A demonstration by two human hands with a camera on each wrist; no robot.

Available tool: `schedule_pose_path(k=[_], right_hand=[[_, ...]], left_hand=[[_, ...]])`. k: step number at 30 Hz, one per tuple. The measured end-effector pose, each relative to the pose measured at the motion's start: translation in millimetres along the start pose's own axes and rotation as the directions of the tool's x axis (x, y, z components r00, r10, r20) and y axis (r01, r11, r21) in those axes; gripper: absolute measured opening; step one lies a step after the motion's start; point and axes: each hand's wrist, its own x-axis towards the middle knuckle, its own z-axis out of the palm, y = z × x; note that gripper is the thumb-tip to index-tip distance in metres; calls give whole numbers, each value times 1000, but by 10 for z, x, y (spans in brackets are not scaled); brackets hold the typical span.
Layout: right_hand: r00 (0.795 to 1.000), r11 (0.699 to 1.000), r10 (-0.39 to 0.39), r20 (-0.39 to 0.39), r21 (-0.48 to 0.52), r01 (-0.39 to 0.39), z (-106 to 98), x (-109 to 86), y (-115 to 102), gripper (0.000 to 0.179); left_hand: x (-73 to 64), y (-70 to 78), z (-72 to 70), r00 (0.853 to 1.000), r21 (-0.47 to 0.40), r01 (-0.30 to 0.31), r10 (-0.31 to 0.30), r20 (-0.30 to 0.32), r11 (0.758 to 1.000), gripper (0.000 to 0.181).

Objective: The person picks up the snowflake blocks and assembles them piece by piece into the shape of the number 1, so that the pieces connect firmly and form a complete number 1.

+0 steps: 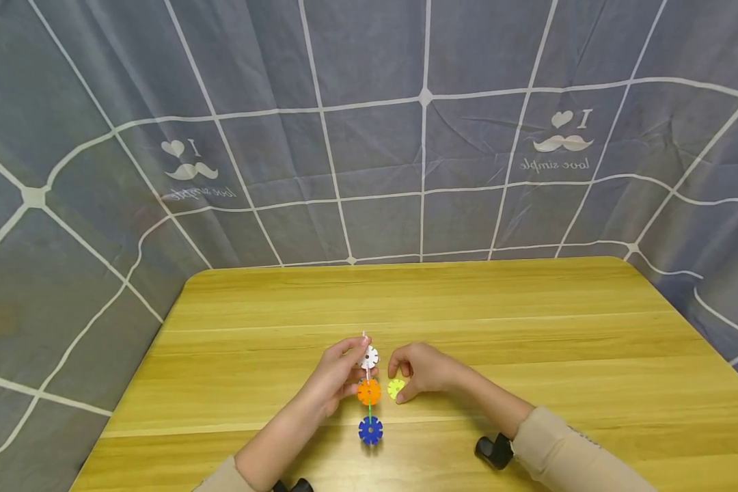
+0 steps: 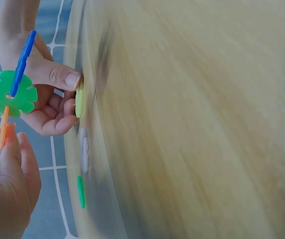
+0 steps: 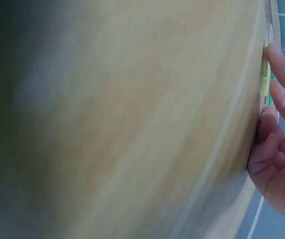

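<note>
My left hand [image 1: 337,372] holds a chain of notched plastic snowflake discs slotted together, its fingers near the upper end. The chain has a white disc [image 1: 371,357], an orange disc [image 1: 369,392], a green disc [image 2: 23,103] seen edge-on from the head, and a blue disc [image 1: 370,430] at the near end. Just to the right, my right hand [image 1: 427,367] pinches a yellow disc [image 1: 396,389] by its edges, thumb and forefinger on either side. In the left wrist view that yellow disc stays low at the tabletop, apart from the chain.
Low on the wooden table [image 1: 498,301], the left wrist view shows a whitish piece [image 2: 84,150] and a loose green disc [image 2: 81,191]. A grey curtain [image 1: 381,150] with white lines hangs behind the table. A black wrist device [image 1: 494,451] sits by the right sleeve.
</note>
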Motion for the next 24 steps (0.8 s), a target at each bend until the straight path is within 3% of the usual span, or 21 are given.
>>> schedule_pose_path(k=[11, 18, 24], right_hand=[[1000, 998, -20, 15, -61, 21, 5, 6, 14, 30], [1000, 998, -24, 21, 63, 22, -25, -6, 58, 27], [1000, 979, 7, 11, 206, -9, -76, 5, 124, 21]], left_hand=[[9, -11, -5, 1000, -4, -2, 2, -5, 1000, 46], [7, -15, -8, 1000, 2, -12, 12, 5, 1000, 48], [11, -20, -16, 1000, 29, -19, 19, -9, 999, 50]])
